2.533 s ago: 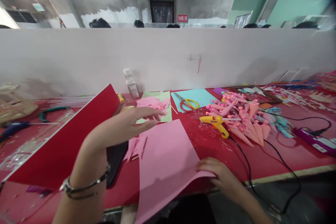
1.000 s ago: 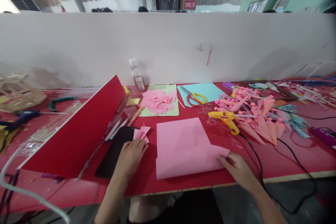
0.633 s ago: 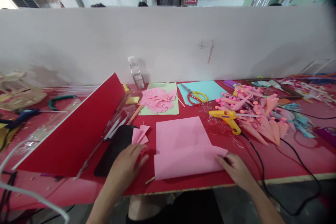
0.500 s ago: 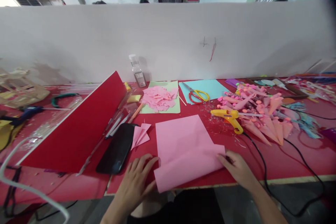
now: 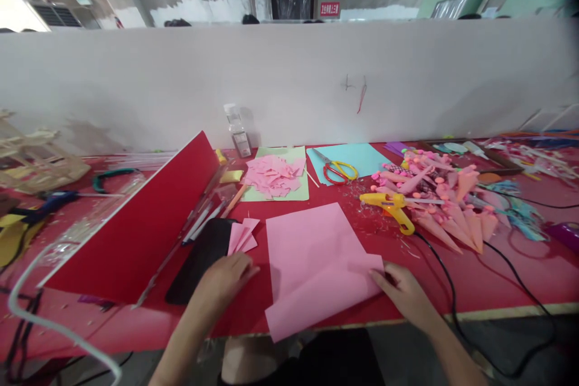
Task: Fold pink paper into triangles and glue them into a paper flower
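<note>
A pink paper sheet [image 5: 312, 235] lies in front of me, its near part folded over toward the far side with the edges askew. My right hand [image 5: 402, 289] pinches the sheet's right corner between thumb and fingers. My left hand [image 5: 230, 277] is off the sheet, over the near end of a black phone [image 5: 199, 265]. Its fingers are partly bent, with the thumb apart, at the lower edge of small folded pink paper pieces [image 5: 244, 235]. The fingertips are partly hidden, and no paper shows in that hand.
Pink scraps [image 5: 274, 175] are heaped on green paper [image 5: 298, 193]. Scissors [image 5: 339, 172] rest on blue paper [image 5: 371, 157]. A yellow glue gun [image 5: 391, 205], its black cord trailing, lies beside a pile of pink cones [image 5: 447, 205]. A red board [image 5: 136, 235] leans at left. A bottle [image 5: 237, 132] stands behind.
My left hand has let go of the sheet's left edge and moved up and left to the folded pieces. The right hand keeps its pinch. The view has tilted slightly upward.
</note>
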`<action>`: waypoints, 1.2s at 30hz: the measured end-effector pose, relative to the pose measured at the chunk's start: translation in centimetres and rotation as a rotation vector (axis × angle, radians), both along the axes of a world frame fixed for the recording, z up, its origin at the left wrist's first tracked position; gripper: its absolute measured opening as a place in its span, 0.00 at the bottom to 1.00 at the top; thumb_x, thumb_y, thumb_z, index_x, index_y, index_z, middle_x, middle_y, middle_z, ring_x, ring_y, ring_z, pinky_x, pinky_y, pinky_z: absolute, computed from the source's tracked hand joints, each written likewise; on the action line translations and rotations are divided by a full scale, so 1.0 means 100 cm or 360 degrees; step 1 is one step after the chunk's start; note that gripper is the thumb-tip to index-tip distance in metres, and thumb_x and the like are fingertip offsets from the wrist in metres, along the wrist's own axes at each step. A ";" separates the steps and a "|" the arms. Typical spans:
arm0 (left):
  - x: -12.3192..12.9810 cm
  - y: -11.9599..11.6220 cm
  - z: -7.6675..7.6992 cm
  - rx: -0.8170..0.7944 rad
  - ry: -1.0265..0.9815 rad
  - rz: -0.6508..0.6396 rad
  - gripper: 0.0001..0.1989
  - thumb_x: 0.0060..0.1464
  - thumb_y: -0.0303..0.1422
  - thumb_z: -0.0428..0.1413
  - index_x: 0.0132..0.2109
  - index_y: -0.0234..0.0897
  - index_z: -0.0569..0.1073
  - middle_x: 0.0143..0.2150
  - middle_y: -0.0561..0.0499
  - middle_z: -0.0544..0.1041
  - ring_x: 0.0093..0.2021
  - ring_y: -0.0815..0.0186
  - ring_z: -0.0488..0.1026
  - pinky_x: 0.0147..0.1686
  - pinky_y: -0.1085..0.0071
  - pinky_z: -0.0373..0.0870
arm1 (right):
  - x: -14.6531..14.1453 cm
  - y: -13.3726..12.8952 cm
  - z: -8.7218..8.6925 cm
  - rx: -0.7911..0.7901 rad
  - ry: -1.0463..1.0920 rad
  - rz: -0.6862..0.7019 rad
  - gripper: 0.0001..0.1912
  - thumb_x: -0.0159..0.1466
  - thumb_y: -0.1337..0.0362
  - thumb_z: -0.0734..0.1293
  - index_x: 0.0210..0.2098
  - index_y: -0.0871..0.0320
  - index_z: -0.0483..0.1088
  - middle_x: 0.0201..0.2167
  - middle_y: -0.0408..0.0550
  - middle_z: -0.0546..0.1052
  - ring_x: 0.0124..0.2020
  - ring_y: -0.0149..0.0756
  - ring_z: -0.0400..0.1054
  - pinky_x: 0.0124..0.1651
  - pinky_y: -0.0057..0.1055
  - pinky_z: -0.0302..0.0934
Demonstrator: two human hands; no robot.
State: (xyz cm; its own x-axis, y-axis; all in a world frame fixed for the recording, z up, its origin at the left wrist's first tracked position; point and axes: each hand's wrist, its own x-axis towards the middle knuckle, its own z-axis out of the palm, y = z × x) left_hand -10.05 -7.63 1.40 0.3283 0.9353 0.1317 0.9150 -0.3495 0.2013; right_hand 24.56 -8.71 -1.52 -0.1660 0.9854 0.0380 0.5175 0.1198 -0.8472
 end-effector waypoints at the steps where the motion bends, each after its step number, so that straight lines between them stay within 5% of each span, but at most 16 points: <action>1: 0.000 0.013 0.007 0.0017 -0.0108 0.0081 0.13 0.55 0.38 0.44 0.27 0.36 0.65 0.26 0.52 0.69 0.26 0.68 0.65 0.27 0.73 0.58 | 0.001 0.001 -0.001 -0.0001 0.0020 0.0002 0.17 0.57 0.57 0.59 0.36 0.61 0.72 0.34 0.50 0.75 0.36 0.41 0.67 0.41 0.32 0.60; 5: 0.015 0.087 0.024 -0.0067 -0.0569 0.0226 0.12 0.53 0.38 0.46 0.26 0.37 0.63 0.21 0.56 0.65 0.23 0.70 0.63 0.25 0.76 0.57 | 0.002 0.001 -0.005 0.0010 0.0035 0.0006 0.16 0.57 0.55 0.59 0.32 0.61 0.72 0.30 0.49 0.75 0.34 0.39 0.67 0.39 0.31 0.61; 10: 0.038 0.184 0.016 -0.0043 -0.0741 0.0455 0.08 0.51 0.33 0.45 0.30 0.35 0.65 0.22 0.54 0.69 0.24 0.69 0.65 0.25 0.75 0.58 | 0.001 0.001 -0.006 0.0065 -0.0069 -0.0079 0.18 0.57 0.54 0.59 0.22 0.62 0.68 0.21 0.45 0.72 0.26 0.34 0.64 0.29 0.26 0.58; 13: 0.038 0.214 0.014 0.0037 -0.0789 0.0535 0.06 0.50 0.30 0.46 0.33 0.34 0.66 0.28 0.50 0.71 0.29 0.68 0.67 0.29 0.74 0.59 | 0.001 0.001 -0.006 0.0088 -0.0018 -0.0108 0.17 0.57 0.54 0.59 0.24 0.61 0.68 0.22 0.45 0.72 0.27 0.34 0.64 0.31 0.27 0.59; 16: 0.031 0.219 0.018 0.0037 -0.0843 0.0511 0.09 0.51 0.27 0.43 0.36 0.31 0.67 0.33 0.46 0.72 0.30 0.68 0.67 0.31 0.74 0.60 | 0.001 0.002 -0.005 0.0055 0.0018 -0.0068 0.16 0.58 0.56 0.58 0.28 0.61 0.69 0.26 0.47 0.73 0.31 0.37 0.65 0.34 0.29 0.60; 20: 0.019 0.185 0.034 -0.0061 -0.0918 0.0436 0.13 0.51 0.29 0.42 0.39 0.30 0.68 0.37 0.45 0.73 0.28 0.70 0.67 0.29 0.75 0.63 | 0.002 0.002 -0.005 -0.0005 0.0050 -0.0043 0.15 0.58 0.56 0.58 0.27 0.61 0.68 0.25 0.46 0.73 0.30 0.36 0.65 0.34 0.29 0.59; 24: 0.017 0.100 0.053 -0.0236 -0.1124 0.0178 0.18 0.54 0.39 0.41 0.41 0.32 0.69 0.38 0.47 0.73 0.32 0.68 0.70 0.35 0.72 0.65 | -0.003 0.003 -0.005 0.0015 -0.0029 -0.0092 0.17 0.59 0.55 0.57 0.24 0.61 0.66 0.22 0.44 0.70 0.27 0.34 0.63 0.29 0.26 0.58; 29: 0.020 -0.007 0.032 -0.0449 -0.1310 0.0250 0.23 0.56 0.42 0.39 0.55 0.36 0.58 0.48 0.43 0.71 0.47 0.62 0.68 0.45 0.66 0.64 | -0.014 0.008 -0.001 0.0207 -0.0329 -0.0239 0.19 0.60 0.54 0.56 0.19 0.60 0.59 0.14 0.39 0.61 0.18 0.27 0.55 0.21 0.24 0.48; 33: 0.023 -0.032 0.004 -0.0669 -0.1114 0.0157 0.40 0.45 0.41 0.54 0.61 0.35 0.46 0.57 0.39 0.61 0.54 0.56 0.61 0.47 0.63 0.64 | -0.021 0.018 0.003 0.0301 -0.0393 -0.0247 0.20 0.61 0.54 0.54 0.18 0.59 0.57 0.14 0.39 0.60 0.17 0.26 0.54 0.21 0.23 0.47; 36: 0.033 -0.025 0.002 -0.0809 -0.1172 0.0267 0.28 0.47 0.40 0.53 0.54 0.34 0.61 0.48 0.43 0.71 0.46 0.57 0.69 0.43 0.65 0.66 | -0.023 0.027 0.006 0.0378 -0.0494 -0.0277 0.20 0.62 0.54 0.53 0.20 0.60 0.60 0.14 0.40 0.62 0.17 0.27 0.56 0.21 0.23 0.47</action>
